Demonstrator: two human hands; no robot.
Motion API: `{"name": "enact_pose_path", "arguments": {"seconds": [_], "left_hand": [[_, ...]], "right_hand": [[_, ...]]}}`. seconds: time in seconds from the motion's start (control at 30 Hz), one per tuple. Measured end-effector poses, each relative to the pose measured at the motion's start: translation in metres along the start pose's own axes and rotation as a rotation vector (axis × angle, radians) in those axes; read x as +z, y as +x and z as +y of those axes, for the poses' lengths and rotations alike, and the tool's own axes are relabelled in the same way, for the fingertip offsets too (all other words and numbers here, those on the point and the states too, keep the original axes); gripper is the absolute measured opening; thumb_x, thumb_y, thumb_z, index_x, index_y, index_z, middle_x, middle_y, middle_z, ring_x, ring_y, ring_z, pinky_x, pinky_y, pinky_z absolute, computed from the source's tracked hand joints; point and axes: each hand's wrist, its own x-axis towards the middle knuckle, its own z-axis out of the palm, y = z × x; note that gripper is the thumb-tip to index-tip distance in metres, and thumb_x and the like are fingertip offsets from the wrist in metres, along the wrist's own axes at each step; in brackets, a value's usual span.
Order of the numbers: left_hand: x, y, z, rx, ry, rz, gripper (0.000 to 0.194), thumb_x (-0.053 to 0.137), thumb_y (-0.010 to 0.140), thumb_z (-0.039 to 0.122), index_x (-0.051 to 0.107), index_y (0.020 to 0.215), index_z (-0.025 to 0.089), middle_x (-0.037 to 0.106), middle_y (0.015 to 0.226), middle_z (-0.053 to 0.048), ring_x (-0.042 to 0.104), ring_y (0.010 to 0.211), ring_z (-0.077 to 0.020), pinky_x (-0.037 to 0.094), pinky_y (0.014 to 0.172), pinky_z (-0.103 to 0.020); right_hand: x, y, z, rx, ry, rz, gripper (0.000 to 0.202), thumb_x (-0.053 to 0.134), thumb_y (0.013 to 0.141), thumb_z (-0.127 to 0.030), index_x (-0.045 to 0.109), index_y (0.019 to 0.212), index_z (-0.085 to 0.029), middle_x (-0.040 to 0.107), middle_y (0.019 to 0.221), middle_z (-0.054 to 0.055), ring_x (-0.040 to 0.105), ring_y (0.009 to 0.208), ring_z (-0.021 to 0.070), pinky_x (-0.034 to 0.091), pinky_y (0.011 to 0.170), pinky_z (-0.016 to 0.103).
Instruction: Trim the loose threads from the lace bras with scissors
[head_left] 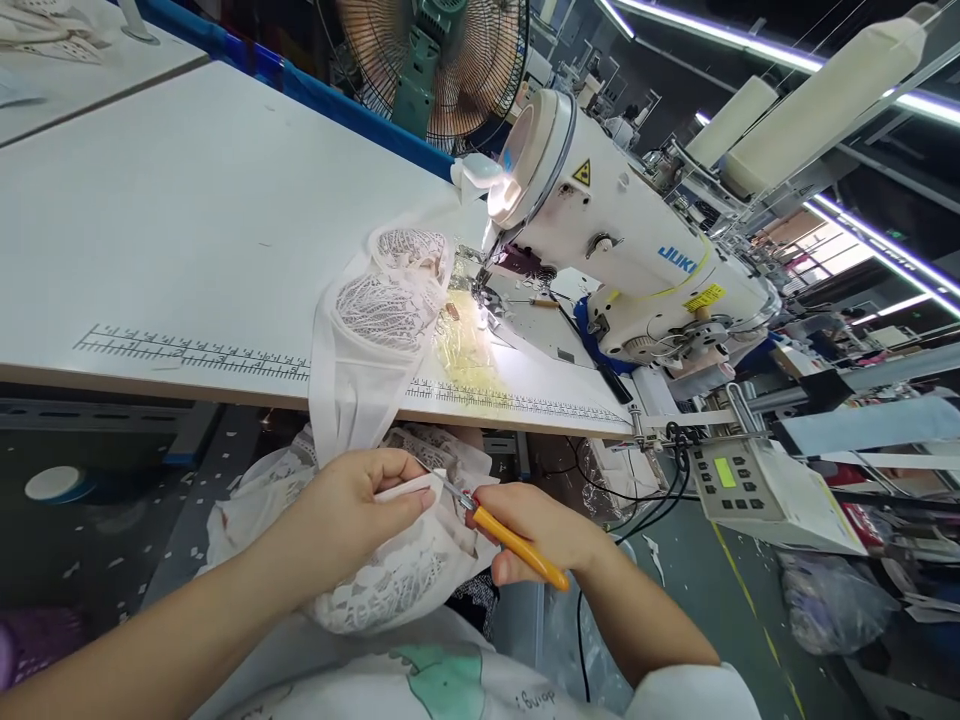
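Observation:
Below the table edge, my left hand (375, 500) pinches the edge of a narrow white fabric band between thumb and fingers. The band belongs to a white lace bra (397, 580) bunched over my lap. My right hand (536, 530) is closed round a slim orange-handled tool (521, 548) with a metal shaft. Its metal end meets the band right beside my left fingertips; the exact tip is too small to make out. Another part of white lace garment, with lace cups (386, 310), lies on the table and hangs over its front edge.
A white sewing machine (622, 220) with a lit needle area stands at the right. Yellowish clear film (469, 350) lies before it. A printed ruler (195, 352) runs along the table edge. A control box (750, 490) hangs right; a fan (442, 70) stands behind.

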Motion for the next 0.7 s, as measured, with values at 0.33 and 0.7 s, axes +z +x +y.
{"name": "enact_pose_path", "arguments": {"seconds": [0.33,0.7], "left_hand": [[-0.006,-0.002,0.0,-0.035,0.017,-0.008,0.024,0.06,0.064,0.04,0.051,0.061,0.018,0.039,0.048,0.008,0.031,0.043,-0.007,0.022,0.041,-0.017],[-0.01,-0.008,-0.005,0.098,-0.051,0.034,0.027,0.063,0.066,0.043,0.055,0.063,0.017,0.045,0.054,0.005,0.038,0.05,-0.0085,0.031,0.045,-0.018]], "right_hand": [[0.013,0.002,-0.002,0.072,0.129,0.115,0.06,0.032,0.072,-0.078,0.034,0.059,-0.019,0.035,0.054,-0.003,0.03,0.048,0.0085,0.026,0.045,0.024],[0.024,-0.004,-0.016,-0.042,0.241,0.571,0.051,0.056,0.069,-0.067,0.056,0.081,-0.018,0.06,0.073,0.004,0.054,0.062,0.0147,0.043,0.057,0.026]]}}
